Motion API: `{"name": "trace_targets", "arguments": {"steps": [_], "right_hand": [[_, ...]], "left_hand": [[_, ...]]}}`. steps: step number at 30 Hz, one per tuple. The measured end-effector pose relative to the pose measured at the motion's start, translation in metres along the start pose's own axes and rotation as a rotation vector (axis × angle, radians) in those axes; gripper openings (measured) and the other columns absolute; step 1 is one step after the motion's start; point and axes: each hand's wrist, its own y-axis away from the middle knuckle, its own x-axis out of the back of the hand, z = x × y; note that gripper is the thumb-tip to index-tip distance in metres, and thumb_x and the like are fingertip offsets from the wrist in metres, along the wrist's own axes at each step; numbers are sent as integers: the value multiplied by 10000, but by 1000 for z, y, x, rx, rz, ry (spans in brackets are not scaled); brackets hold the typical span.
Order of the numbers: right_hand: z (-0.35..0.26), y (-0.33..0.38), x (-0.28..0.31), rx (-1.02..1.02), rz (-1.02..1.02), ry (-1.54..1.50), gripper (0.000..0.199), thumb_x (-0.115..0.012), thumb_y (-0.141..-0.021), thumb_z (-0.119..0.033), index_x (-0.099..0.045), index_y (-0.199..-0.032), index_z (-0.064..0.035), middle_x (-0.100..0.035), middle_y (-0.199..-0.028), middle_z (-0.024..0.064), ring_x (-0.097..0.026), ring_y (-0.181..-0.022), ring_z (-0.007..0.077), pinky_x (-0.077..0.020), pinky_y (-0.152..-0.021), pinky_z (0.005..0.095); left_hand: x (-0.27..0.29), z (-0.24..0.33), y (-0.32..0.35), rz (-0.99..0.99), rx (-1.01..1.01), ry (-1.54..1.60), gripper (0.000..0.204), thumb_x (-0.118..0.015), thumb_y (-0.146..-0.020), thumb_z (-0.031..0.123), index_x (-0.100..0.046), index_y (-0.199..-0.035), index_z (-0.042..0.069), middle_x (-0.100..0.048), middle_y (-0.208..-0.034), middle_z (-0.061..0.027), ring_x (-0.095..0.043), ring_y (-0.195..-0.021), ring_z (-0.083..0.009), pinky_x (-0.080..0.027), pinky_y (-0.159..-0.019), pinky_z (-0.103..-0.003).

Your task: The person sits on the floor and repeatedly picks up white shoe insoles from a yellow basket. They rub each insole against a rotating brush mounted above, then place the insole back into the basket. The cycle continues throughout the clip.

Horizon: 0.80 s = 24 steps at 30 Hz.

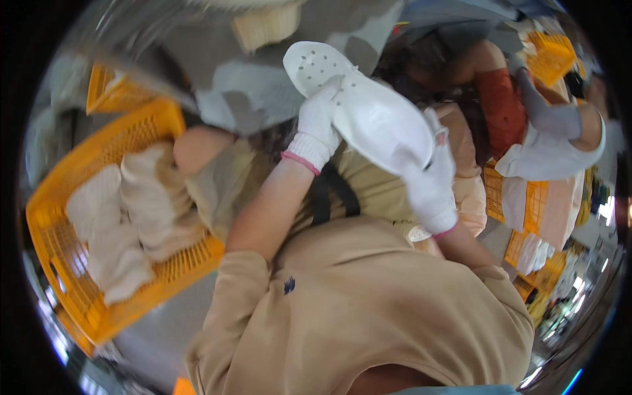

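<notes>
1. My left hand [319, 117], in a white knit glove with a pink cuff edge [301, 163], grasps the clog [378, 118] along its near left side, close to the holed end.
2. My left forearm [273, 210] is bare below its tan sleeve [245, 266]; it slants up and to the right, and the wrist lies nearly in line with it.
3. My right hand [431, 187], gloved likewise, grasps the broad end; the fingers run up along its right edge, though part of the grip is hidden and blurred.
4. My right forearm [466, 247] slants up and to the left, and shows shorter than the other.
5. The white clog sits between both hands, raised over my lap, tilted: holed end to the upper left, broad end to the lower right.
6. At my left is a yellow basket [168, 118] with pale pieces [108, 217] inside.
7. Off to my right, a person [503, 115] wears red shorts.
</notes>
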Motion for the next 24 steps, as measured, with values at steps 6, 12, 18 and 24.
{"name": "trace_targets", "arguments": {"steps": [6, 12, 18, 24], "right_hand": [[-43, -57, -13, 200, 253, -264, 723, -641, -959, -131, -306, -1570, 67, -502, -1478, 196, -516, -1350, 263, -414, -1122, 363], [-31, -190, -47, 209, 179, 40, 349, -568, -897, -236, -588, -1106, 42, -665, -964, 322, -658, -939, 509, -535, -860, 533], [-3, -267, -80, 249, -83, 447, 339, -601, -906, -278, -694, -1071, 4, -710, -982, 261, -687, -978, 429, -540, -876, 502], [-27, -216, -66, 410, -128, 575, 347, -650, -853, -363, -727, -970, -46, -718, -936, 259, -707, -909, 446, -579, -815, 513]], "left_hand": [[-49, 5, -62, -287, -341, -49, 312, -558, -1015, 112, -621, -1301, 4, -682, -1242, -127, -655, -1162, -276, -544, -1013, -420], [-29, 90, -129, 84, -179, -455, 495, -596, -1024, 373, -588, -1366, 14, -676, -1301, -114, -657, -1185, -302, -513, -1044, -454], [43, 131, -31, 160, -544, -1879, 636, -748, -952, 309, -542, -1427, -60, -649, -1329, -133, -605, -1227, -232, -490, -1049, -381], [45, 60, -58, -149, -418, -985, 441, -752, -935, 214, -650, -1315, 13, -723, -1072, -123, -695, -936, -231, -565, -849, -362]]}}
